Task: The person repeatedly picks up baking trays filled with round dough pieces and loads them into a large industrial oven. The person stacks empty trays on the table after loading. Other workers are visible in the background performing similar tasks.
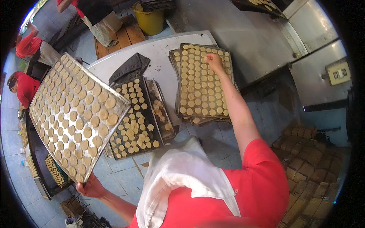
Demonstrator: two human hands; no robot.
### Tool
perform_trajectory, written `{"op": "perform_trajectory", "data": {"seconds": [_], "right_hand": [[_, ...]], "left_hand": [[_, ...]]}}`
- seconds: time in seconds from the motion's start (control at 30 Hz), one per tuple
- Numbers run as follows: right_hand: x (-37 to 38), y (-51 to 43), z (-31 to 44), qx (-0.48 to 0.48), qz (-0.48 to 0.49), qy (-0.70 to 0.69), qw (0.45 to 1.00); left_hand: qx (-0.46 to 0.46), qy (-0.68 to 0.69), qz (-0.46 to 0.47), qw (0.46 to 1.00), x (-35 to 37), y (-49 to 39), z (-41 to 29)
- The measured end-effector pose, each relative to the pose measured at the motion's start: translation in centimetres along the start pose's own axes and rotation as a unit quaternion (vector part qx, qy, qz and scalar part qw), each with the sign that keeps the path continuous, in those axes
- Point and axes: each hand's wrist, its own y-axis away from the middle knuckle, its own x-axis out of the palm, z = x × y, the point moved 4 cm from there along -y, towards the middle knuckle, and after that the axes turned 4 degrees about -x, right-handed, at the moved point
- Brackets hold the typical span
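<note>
My left hand [91, 186] grips the lower corner of a metal baking tray [70, 114], which is held tilted in the air and covered with rows of flat, round biscuits. My right hand [214, 62] reaches over a stack of trays, its thumb and fingertips pinched on a pale round biscuit near the far end. The top tray [206, 82] of that stack carries close rows of similar rounds. Between the two, a dark tray [151, 128] holds rounds in rows at its far end and a loose heap at its near end.
A narrow tray [168, 134] with broken pieces adjoins the dark tray. A dark folded cloth [129, 68] lies on the white table [162, 57]. Metal oven panels [225, 34] stand behind, with a yellow bucket [148, 21]. Stacked packages [308, 165] are at right; several people in red work at left.
</note>
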Motion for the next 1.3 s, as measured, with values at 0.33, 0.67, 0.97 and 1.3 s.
{"op": "perform_trajectory", "data": {"seconds": [0.33,0.67,0.97,1.3], "right_hand": [[5.8,-8.5,3.9,-0.053,-0.047,0.27,0.96],[8.1,-9.9,3.5,0.037,0.031,0.205,0.978],[1.9,-12.8,-3.4,0.049,0.046,-0.09,0.994],[3.6,-4.3,-0.1,0.131,-0.02,0.219,0.967]], "left_hand": [[-0.034,0.014,0.074,0.997,-1.0,-0.8,-0.6],[-0.042,-0.014,0.113,0.993,-0.9,-1.3,-0.4],[-0.038,0.048,0.102,0.993,-1.2,-1.2,-0.7],[-0.036,0.075,0.084,0.993,1.8,0.8,-0.2]]}}
